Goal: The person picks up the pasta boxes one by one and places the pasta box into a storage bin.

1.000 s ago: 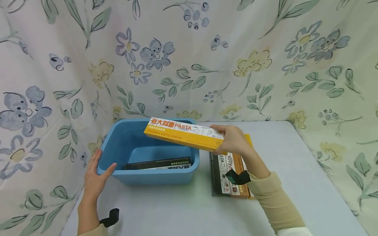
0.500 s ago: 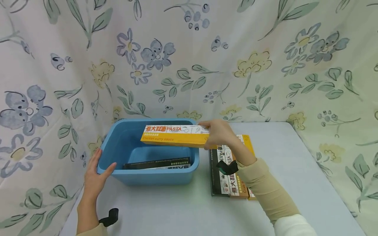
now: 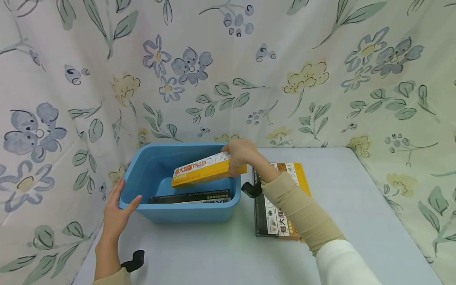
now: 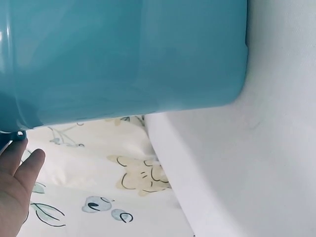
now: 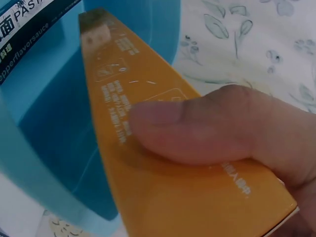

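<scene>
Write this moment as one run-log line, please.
right hand: grips yellow box, tilted into bin | left hand: rests on bin corner | black box: inside bin | stack: on table

A white table (image 3: 228, 253) fills the lower part of the frame. A floral cloth (image 3: 228, 71) printed with blue and yellow flowers and green leaves hangs across the whole upper half and down both sides. At centre right, just beside the tub, a stack of pasta boxes (image 3: 272, 221) lies flat on the table.
</scene>
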Motion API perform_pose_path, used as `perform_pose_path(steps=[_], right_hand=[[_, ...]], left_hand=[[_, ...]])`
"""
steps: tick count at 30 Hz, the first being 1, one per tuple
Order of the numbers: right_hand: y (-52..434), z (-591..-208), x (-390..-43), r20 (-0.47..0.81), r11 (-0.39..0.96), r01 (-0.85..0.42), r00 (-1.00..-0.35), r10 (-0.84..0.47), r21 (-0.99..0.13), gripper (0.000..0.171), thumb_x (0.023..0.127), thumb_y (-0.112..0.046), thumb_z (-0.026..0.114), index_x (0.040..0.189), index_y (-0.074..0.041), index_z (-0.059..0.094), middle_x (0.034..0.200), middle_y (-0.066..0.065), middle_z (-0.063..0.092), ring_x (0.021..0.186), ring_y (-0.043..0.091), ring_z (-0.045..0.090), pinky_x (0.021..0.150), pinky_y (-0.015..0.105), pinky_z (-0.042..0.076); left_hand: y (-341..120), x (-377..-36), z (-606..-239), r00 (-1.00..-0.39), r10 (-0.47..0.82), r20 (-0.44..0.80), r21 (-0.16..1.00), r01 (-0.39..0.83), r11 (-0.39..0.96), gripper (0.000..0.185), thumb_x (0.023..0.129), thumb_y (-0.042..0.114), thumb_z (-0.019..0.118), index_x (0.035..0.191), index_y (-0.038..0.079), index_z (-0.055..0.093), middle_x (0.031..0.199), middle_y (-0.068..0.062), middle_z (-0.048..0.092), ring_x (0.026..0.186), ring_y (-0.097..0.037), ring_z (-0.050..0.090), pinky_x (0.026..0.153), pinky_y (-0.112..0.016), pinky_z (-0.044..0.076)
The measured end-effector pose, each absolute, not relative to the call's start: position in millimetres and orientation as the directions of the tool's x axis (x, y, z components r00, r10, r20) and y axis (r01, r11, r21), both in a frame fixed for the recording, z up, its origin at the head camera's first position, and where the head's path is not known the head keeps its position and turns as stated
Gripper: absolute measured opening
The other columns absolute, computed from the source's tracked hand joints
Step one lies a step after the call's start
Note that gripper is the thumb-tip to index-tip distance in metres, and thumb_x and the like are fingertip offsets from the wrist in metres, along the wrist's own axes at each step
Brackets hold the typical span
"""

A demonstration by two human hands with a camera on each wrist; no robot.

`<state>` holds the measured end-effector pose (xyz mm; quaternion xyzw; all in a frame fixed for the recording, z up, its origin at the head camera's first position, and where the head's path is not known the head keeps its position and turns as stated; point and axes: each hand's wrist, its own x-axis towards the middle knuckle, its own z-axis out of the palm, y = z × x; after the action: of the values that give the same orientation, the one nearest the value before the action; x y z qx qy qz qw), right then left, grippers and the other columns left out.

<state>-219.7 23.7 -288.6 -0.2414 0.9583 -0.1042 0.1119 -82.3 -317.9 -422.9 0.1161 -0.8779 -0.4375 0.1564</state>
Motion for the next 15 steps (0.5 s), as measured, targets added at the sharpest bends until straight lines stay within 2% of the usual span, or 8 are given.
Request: perform_pose_path(steps=[5, 11, 15], right_hand=[[4.1, -287.0, -224.3, -0.211, 0.873, -0.457, -0.849, -0.485, -0.171, 0.067, 0.058, -0.019, 0.089, 0.122, -0.014, 0.069, 0.105, 0.0, 0.068, 0.087, 0.021, 0.055, 0.071, 0.031, 0.049], [-8.5, -291.2, -230.1, -0.245, 0.89, -0.43, -0.856, -0.455, -0.154, 0.046, 0.058, -0.02, 0.091, 0.099, -0.012, 0.073, 0.09, 0.0, 0.066, 0.076, 0.019, 0.054, 0.058, 0.025, 0.043], [-13.5, -294.2, -233.3, -0.274, 0.903, -0.411, -0.861, -0.429, -0.12, 0.04, 0.057, -0.021, 0.092, 0.089, -0.012, 0.071, 0.083, 0.0, 0.064, 0.069, 0.018, 0.053, 0.052, 0.023, 0.041]], left_hand=[[-320.2, -82.2, -422.8, -0.923, -0.341, 0.177, 0.802, -0.066, 0.594, 0.084, 0.089, 0.031, 0.068, 0.156, 0.012, 0.022, 0.162, -0.009, 0.014, 0.146, -0.04, 0.01, 0.106, -0.072, 0.016], [-321.4, -82.5, -425.0, -0.925, -0.336, 0.179, 0.811, -0.055, 0.582, 0.083, 0.089, 0.027, 0.069, 0.156, 0.012, 0.022, 0.162, -0.011, 0.014, 0.147, -0.039, 0.009, 0.108, -0.071, 0.013], [-320.5, -82.3, -425.4, -0.925, -0.329, 0.189, 0.814, -0.04, 0.579, 0.083, 0.089, 0.027, 0.069, 0.156, 0.012, 0.022, 0.162, -0.01, 0.014, 0.147, -0.038, 0.009, 0.108, -0.07, 0.013]])
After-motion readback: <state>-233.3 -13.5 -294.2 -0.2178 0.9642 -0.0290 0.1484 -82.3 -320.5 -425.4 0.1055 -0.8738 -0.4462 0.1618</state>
